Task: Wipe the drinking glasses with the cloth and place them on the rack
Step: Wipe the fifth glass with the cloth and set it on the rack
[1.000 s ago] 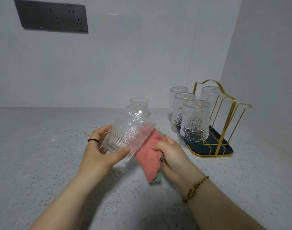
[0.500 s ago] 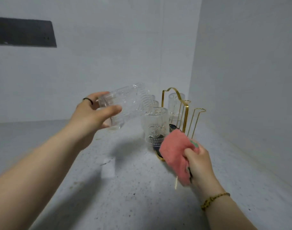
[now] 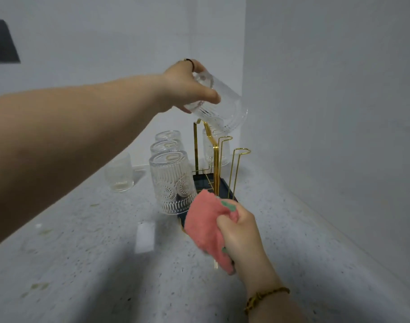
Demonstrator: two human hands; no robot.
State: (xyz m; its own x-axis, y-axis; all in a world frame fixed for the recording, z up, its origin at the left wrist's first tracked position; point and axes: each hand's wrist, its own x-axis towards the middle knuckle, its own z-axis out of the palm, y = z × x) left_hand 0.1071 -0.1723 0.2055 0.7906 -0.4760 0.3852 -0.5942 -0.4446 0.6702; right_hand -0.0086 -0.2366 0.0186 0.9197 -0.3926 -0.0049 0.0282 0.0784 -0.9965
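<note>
- Gripping the glass point(image 3: 220, 106) by its base, left hand point(image 3: 187, 87) hangs at twelve o'clock above the rack point(image 3: 216, 148).
- Right hand point(image 3: 241, 231) clutches the cloth point(image 3: 204, 220).
- Glass likely slick, brittle; ribbed base grips best.

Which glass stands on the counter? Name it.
The lone glass on the countertop, left of the gold rack; the rest sit on the rack or in the left hand.

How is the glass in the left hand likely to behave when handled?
The glass is probably stiff and fragile, with clear walls. Its ribs likely help the left hand against slipping. Tilted above the rack, it might chip on contact.
</note>
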